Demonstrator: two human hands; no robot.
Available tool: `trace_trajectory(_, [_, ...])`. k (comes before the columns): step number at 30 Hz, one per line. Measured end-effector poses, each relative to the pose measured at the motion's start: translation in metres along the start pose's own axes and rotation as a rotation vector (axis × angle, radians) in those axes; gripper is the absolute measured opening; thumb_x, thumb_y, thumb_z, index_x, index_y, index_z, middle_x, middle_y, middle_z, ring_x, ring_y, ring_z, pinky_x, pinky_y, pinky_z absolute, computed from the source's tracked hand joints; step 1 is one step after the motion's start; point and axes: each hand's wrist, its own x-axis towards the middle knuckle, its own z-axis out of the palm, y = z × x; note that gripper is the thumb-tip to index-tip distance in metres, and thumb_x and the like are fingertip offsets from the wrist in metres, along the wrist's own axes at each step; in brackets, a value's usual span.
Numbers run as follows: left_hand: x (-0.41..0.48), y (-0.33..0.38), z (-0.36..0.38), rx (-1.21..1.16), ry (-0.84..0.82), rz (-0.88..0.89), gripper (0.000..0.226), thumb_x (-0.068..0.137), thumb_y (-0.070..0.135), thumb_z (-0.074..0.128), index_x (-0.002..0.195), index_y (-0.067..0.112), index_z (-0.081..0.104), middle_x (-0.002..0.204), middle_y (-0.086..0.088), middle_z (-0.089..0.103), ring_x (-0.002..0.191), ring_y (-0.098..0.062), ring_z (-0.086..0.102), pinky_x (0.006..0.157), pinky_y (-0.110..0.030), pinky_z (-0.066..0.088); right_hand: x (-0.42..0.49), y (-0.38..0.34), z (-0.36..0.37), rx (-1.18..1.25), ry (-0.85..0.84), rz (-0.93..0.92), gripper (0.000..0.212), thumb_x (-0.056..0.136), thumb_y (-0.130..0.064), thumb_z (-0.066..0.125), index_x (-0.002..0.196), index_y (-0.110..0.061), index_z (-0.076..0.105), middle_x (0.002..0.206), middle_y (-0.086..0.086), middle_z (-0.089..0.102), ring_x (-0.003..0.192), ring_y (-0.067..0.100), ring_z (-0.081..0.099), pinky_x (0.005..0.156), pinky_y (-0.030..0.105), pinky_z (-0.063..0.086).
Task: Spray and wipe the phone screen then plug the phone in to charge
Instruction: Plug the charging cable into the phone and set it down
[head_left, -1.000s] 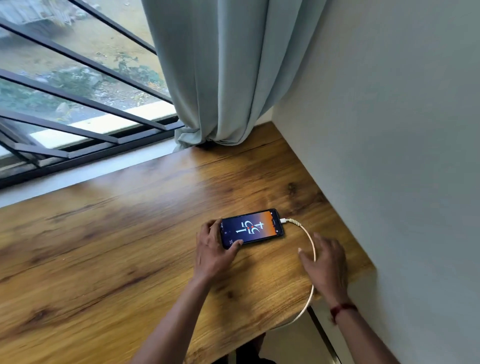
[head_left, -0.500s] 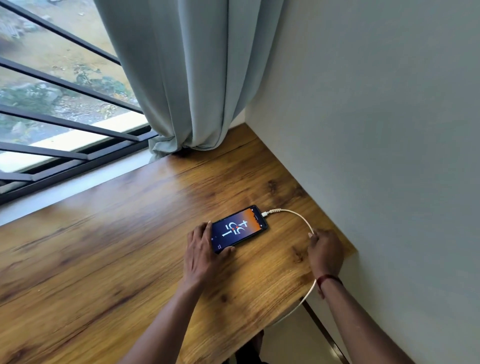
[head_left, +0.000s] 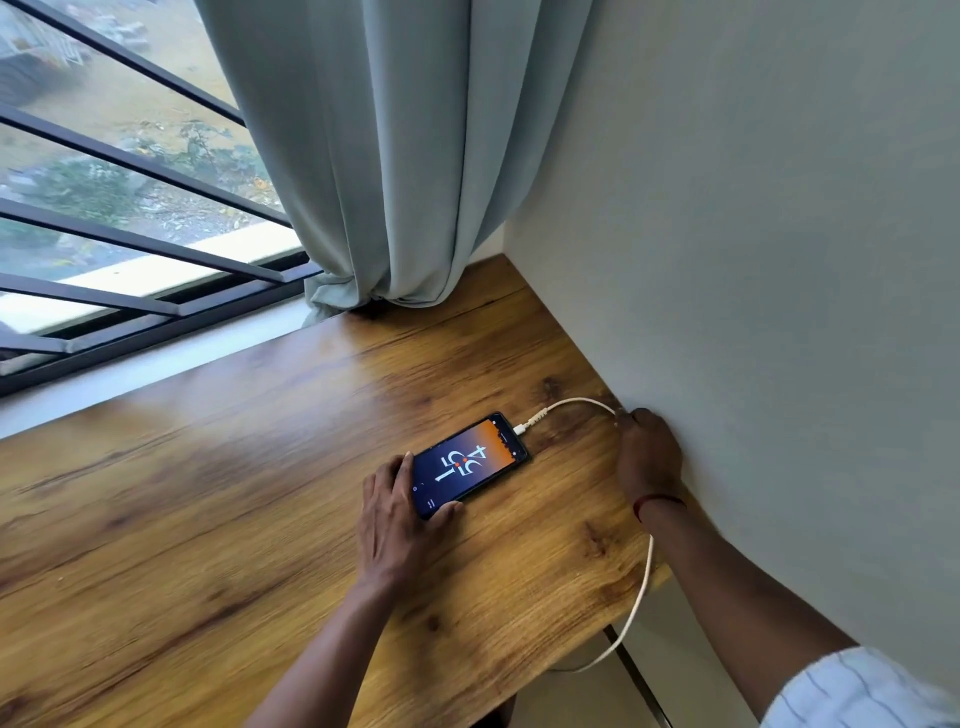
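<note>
Left hand (head_left: 395, 514) fingers (head_left: 387, 480) clasp near end of lit phone (head_left: 470, 462), flat on worktop (head_left: 208, 493). Right hand (head_left: 649, 457) fingers (head_left: 631, 418) curled, pinching white cable (head_left: 571, 401) by wall (head_left: 779, 312). Between the two sets of fingers, cable is plugged into phone's far end.

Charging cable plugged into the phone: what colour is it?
The charging cable is white; head view shows it best.
</note>
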Motion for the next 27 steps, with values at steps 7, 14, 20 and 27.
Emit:
trace_trajectory(7, [0.004,0.001,0.000,0.020,-0.014,-0.019,0.100,0.079,0.065,0.067,0.151,0.004,0.034,0.145,-0.017,0.046,0.128,-0.030,0.042,0.104,-0.041,0.043,0.007,0.006,0.009,0.018,-0.141,-0.049,0.025,0.091,0.002,0.050,0.112,0.002,0.063,0.117,0.024,0.059,0.109,0.039,0.054,0.090,0.043,0.045])
trace_trajectory(14, [0.001,0.000,-0.001,0.021,-0.014,-0.015,0.101,0.079,0.063,0.069,0.151,0.003,0.032,0.148,-0.019,0.044,0.131,-0.032,0.042,0.105,-0.043,0.042,-0.033,0.007,0.003,0.123,0.136,0.011,0.024,0.090,0.005,0.059,0.112,0.009,0.066,0.105,0.027,0.065,0.100,0.045,0.057,0.086,0.045,0.047])
trace_trajectory(20, [-0.001,0.000,0.000,0.015,-0.027,-0.026,0.101,0.080,0.063,0.068,0.153,0.004,0.028,0.153,-0.018,0.038,0.134,-0.032,0.038,0.107,-0.045,0.042,-0.093,0.020,0.001,0.207,0.237,0.341,0.023,0.084,-0.008,0.071,0.101,0.007,0.069,0.097,0.025,0.062,0.091,0.040,0.056,0.074,0.042,0.049])
trace_trajectory(27, [-0.001,-0.003,0.001,0.009,-0.031,-0.026,0.099,0.080,0.063,0.067,0.151,0.003,0.032,0.150,-0.019,0.042,0.131,-0.033,0.040,0.104,-0.046,0.043,-0.126,0.029,-0.002,0.266,0.216,0.414,0.024,0.084,0.005,0.063,0.107,0.006,0.071,0.099,0.025,0.064,0.090,0.041,0.060,0.075,0.039,0.049])
